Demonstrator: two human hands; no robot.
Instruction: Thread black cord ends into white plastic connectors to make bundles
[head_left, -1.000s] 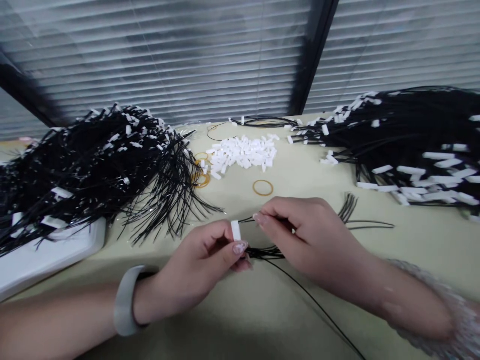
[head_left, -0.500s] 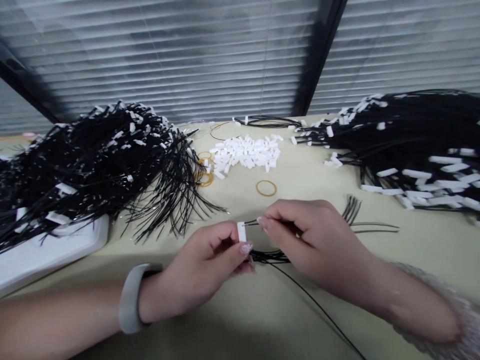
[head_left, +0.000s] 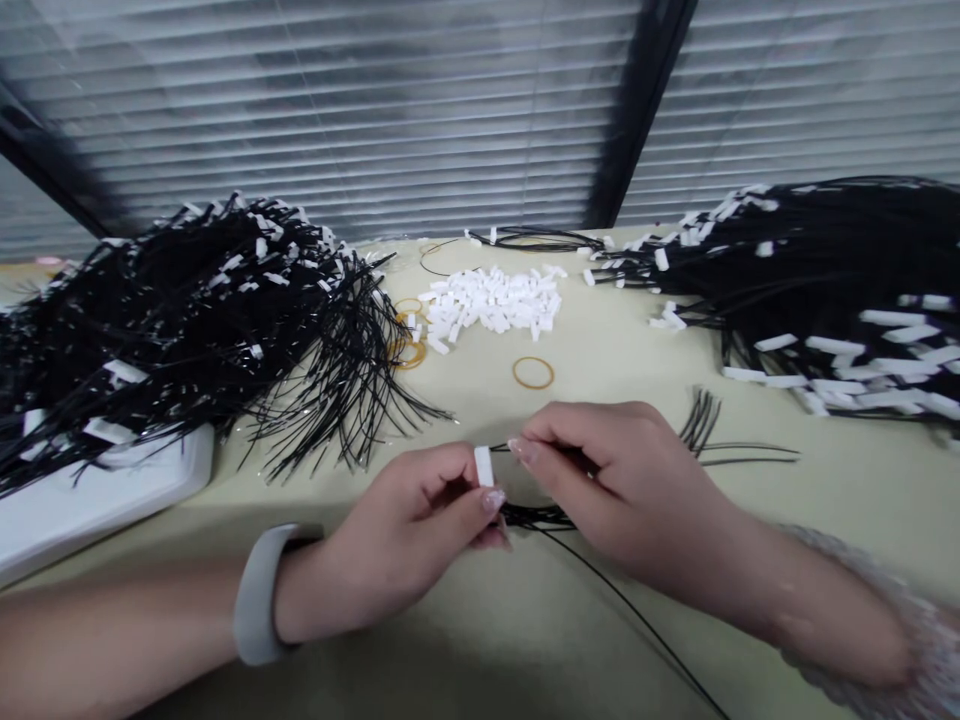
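Between the thumb and index finger of my left hand [head_left: 420, 535] is a small white connector [head_left: 484, 467], held upright. Under it, the same hand's lower fingers are around a bundle of black wires [head_left: 536, 517] that runs off to the right. My right hand [head_left: 600, 480] pinches thin black wires [head_left: 498, 447] just right of the connector's top; their tips meet the connector, but how deep they sit cannot be seen. Loose wire ends [head_left: 701, 420] stick out beyond my right hand. One long wire [head_left: 637, 610] trails toward the lower right.
White connectors [head_left: 495, 300] lie heaped mid-table, with yellow rubber bands [head_left: 533, 372] nearby. A large pile of black wires [head_left: 180, 300] covers the left, partly over a white case [head_left: 142, 500]. Another wire pile [head_left: 840, 260] with white ends lies right. Window blinds [head_left: 420, 110] stand behind.
My right fingertips have moved slightly left, closer to the white connector, and less wire shows between them. My left hand has barely moved.
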